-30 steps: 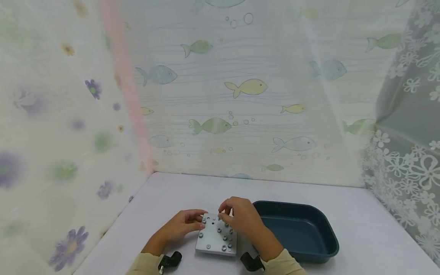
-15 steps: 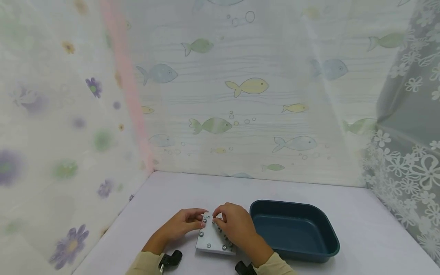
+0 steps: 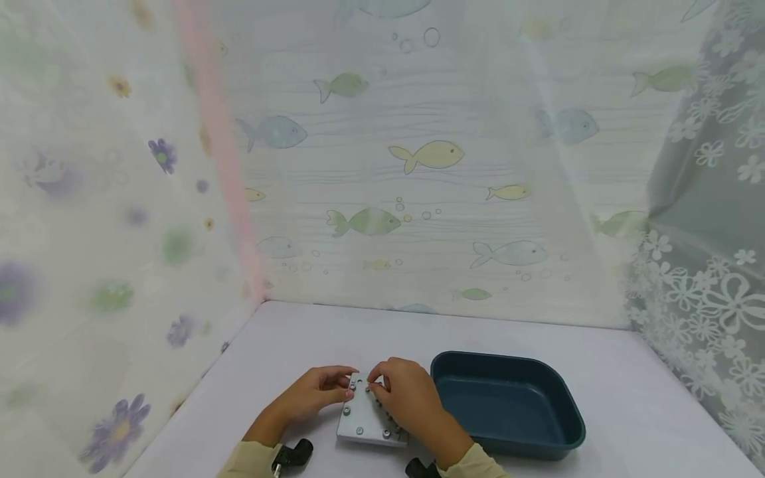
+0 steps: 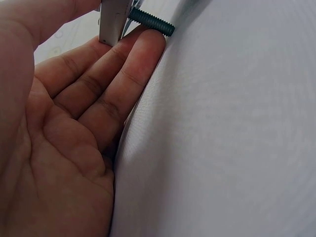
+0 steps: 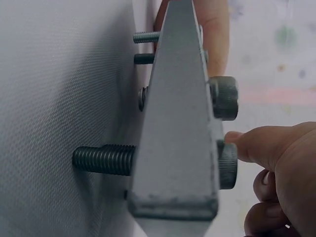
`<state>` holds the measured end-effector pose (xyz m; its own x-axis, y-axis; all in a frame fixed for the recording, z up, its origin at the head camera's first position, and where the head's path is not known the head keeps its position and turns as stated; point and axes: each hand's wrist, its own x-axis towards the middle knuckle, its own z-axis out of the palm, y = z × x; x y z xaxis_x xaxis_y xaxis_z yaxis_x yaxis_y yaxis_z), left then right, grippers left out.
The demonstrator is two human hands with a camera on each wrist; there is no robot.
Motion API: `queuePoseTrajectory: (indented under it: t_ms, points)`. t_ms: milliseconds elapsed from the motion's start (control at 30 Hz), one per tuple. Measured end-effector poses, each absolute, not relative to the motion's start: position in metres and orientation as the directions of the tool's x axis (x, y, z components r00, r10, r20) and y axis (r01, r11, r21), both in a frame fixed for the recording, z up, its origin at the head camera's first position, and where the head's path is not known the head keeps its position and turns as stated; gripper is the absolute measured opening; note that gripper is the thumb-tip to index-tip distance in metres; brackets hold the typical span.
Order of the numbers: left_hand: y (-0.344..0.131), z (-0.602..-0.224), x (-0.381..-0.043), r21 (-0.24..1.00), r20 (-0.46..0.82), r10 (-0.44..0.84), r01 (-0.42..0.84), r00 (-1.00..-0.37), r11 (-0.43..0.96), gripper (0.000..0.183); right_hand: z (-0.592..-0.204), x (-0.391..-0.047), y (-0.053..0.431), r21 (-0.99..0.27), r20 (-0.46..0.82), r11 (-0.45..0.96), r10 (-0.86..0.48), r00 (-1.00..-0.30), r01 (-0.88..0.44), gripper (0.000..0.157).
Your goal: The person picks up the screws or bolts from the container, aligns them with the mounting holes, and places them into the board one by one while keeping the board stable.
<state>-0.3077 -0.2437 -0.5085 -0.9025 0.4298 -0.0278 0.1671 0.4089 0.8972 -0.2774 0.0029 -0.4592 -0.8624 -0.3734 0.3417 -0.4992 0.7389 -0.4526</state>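
A silver metal plate (image 3: 360, 419) studded with several socket-head screws sits on the table, tilted slightly. My left hand (image 3: 317, 393) grips its far left corner, thumb on the near side and fingers behind. In the left wrist view, a dark threaded screw shank (image 4: 154, 22) sticks out below the plate beside a fingertip. Thumb and index finger of my right hand (image 3: 408, 393) pinch a small screw (image 3: 367, 390) at the plate's far part, mostly hidden by the fingers. From the right wrist, cylindrical screw heads (image 5: 225, 98) stand on one face and threaded shanks (image 5: 104, 159) come out the other.
A dark blue rectangular tray (image 3: 508, 446) stands right of the plate, close to my right forearm. White cloth covers the table (image 3: 299, 332). Curtains with fish and flower prints (image 3: 358, 279) enclose the back and sides.
My right hand has shifted left across the plate, and its fingertips now work at a hole near the far left, where a screw head shows. My left hand keeps its grip in place.
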Motion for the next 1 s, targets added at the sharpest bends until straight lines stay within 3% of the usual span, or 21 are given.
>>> queuePoseTrajectory:
  t_ms: [533, 833, 1000]
  points:
    - [-0.24, -0.5, -0.311, 0.884, -0.012, 0.411, 0.183, -0.911, 0.431, 0.051, -0.441, -0.282, 0.012, -0.438, 0.392, 0.73, -0.371, -0.842, -0.525, 0.004]
    - [-0.244, -0.503, -0.315, 0.876, -0.032, 0.408, 0.171, -0.913, 0.451, 0.052, -0.416, -0.282, 0.03, -0.477, 0.343, 0.702, -0.406, -0.847, -0.529, 0.004]
    - [-0.245, -0.495, -0.312, 0.855, -0.037, 0.361, 0.158, -0.932, 0.494, 0.063, -0.398, -0.284, 0.068, -0.358, 0.365, 0.783, -0.385, -0.848, -0.51, 0.012]
